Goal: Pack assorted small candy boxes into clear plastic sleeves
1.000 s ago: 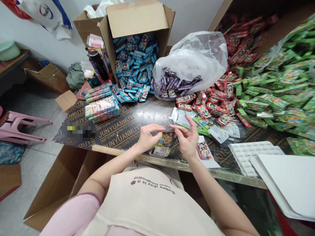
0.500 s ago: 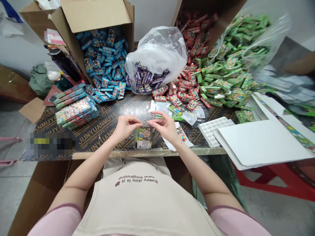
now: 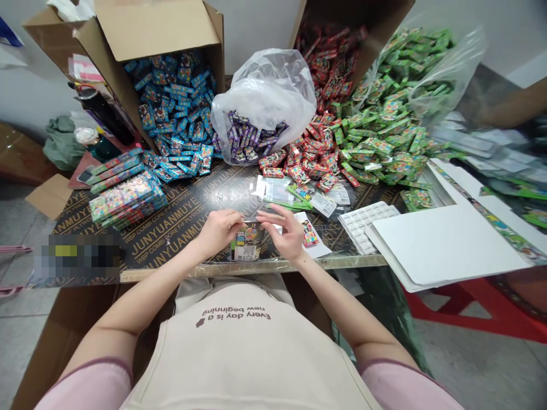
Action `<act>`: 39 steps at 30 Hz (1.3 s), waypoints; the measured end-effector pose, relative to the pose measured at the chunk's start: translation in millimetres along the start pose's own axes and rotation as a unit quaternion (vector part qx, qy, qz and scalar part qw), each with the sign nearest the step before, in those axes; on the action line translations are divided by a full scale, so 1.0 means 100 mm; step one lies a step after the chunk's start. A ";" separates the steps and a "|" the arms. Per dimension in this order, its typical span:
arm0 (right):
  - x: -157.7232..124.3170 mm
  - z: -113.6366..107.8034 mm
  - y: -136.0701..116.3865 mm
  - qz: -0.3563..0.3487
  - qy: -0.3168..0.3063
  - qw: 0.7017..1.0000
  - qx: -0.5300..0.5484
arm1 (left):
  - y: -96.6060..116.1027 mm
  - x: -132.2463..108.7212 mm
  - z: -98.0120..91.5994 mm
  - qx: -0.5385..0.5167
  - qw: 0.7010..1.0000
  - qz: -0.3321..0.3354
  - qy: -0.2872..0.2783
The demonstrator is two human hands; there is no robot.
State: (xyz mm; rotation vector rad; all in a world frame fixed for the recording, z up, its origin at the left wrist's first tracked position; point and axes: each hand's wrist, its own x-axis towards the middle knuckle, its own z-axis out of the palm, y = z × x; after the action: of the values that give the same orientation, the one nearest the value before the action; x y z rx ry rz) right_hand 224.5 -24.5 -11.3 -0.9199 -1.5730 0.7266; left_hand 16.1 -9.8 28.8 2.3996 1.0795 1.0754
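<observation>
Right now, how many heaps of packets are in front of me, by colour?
Blue packet heap: 1
Purple packet heap: 1
Red packet heap: 1
Green packet heap: 1
Total: 4

Open carton [image 3: 158, 25] of blue packets, plastic bag [image 3: 265, 91] of purple packets, white board [image 3: 444, 245]

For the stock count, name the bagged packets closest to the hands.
The purple packets in the clear plastic bag; the green packets sit further right, in a second bag.
</observation>
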 end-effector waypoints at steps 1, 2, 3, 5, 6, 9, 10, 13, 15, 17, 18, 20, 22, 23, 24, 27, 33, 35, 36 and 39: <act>0.01 0.00 0.01 0.035 0.019 0.999 0.026 | -0.03 0.01 -0.03 -0.028 0.999 -0.024 0.023; 0.02 0.00 0.02 0.069 0.035 0.996 0.045 | -0.06 0.01 -0.06 -0.056 0.995 -0.057 0.056; 0.01 0.02 0.05 0.100 0.043 0.992 0.056 | -0.10 -0.01 -0.11 -0.080 0.987 -0.101 0.096; -0.05 0.09 0.14 0.171 0.010 0.984 0.058 | -0.20 -0.08 -0.19 -0.115 0.954 -0.201 0.188; -0.10 0.14 0.19 0.209 -0.023 0.976 0.060 | -0.25 -0.13 -0.23 -0.125 0.931 -0.248 0.236; -0.24 0.32 0.33 0.305 -0.089 0.943 0.095 | -0.41 -0.34 -0.26 -0.138 0.864 -0.334 0.351; -0.27 0.37 0.36 0.323 -0.091 0.936 0.108 | -0.46 -0.42 -0.24 -0.145 0.848 -0.349 0.371; -0.25 0.44 0.45 0.335 -0.110 0.930 0.106 | -0.61 -0.59 -0.20 -0.193 0.817 -0.389 0.379; -0.10 0.40 0.50 0.312 -0.112 0.942 0.057 | -0.71 -0.62 -0.22 -0.215 0.811 -0.397 0.373; 0.13 0.33 0.50 0.270 -0.060 0.961 -0.007 | -0.78 -0.59 -0.30 -0.205 0.840 -0.367 0.342; 0.27 0.30 0.48 0.241 -0.028 0.970 -0.033 | -0.80 -0.56 -0.35 -0.195 0.867 -0.338 0.309; 0.53 0.28 0.37 0.171 -0.012 0.984 -0.049 | -0.81 -0.48 -0.42 -0.178 0.921 -0.266 0.222; 0.71 0.32 0.23 0.097 -0.071 0.992 -0.035 | -0.77 -0.41 -0.44 -0.158 0.955 -0.201 0.148; 0.75 0.36 0.16 0.065 -0.109 0.991 -0.029 | -0.74 -0.38 -0.43 -0.145 0.965 -0.178 0.125; 0.75 0.42 0.10 0.037 -0.142 0.989 -0.026 | -0.71 -0.36 -0.42 -0.133 0.972 -0.159 0.110; 0.62 0.57 0.05 -0.015 -0.161 0.986 -0.043 | -0.60 -0.36 -0.37 -0.104 0.983 -0.118 0.092; 0.55 0.56 0.05 -0.010 -0.130 0.989 -0.076 | -0.45 -0.38 -0.28 -0.072 0.988 -0.083 0.109; 0.72 0.50 -0.05 0.028 -0.150 0.986 -0.061 | -0.42 -0.35 -0.26 -0.070 0.986 -0.093 0.116; 0.82 0.48 -0.10 0.046 -0.163 0.984 -0.055 | -0.41 -0.34 -0.25 -0.070 0.986 -0.097 0.117; 1.11 0.46 -0.24 0.073 -0.276 0.958 -0.041 | -0.38 -0.31 -0.23 -0.079 0.984 -0.102 0.121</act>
State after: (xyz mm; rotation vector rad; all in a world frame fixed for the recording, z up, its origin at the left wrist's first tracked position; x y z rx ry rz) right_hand 166.2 59.8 55.8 -0.9496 -2.0477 1.0986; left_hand -34.4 -7.6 8.4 2.0245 1.2346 1.3496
